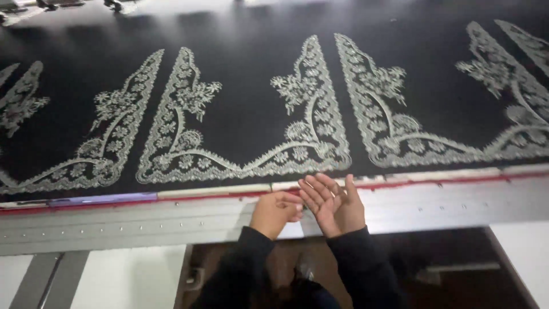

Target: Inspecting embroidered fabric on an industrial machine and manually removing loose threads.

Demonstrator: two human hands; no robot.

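My left hand (275,212) rests on the metal frame (143,220) at the near edge of the black cloth (251,114), fingers curled loosely toward the red strip (229,196) that borders that edge; whether it pinches anything there, I cannot tell; my right hand (334,203) is beside it, touching it, palm up, fingers spread, holding nothing. The cloth lies stretched flat across the frame, its silver embroidery (309,131) ending just beyond my fingertips; a purple strip (106,199) sits along the same edge, well to the left. I judge the step in hand to be work at the cloth's clamped edge, directly below the pointed motif; the next move calls for fingertip contact on the edge alone, keeping pressure off the stitching.
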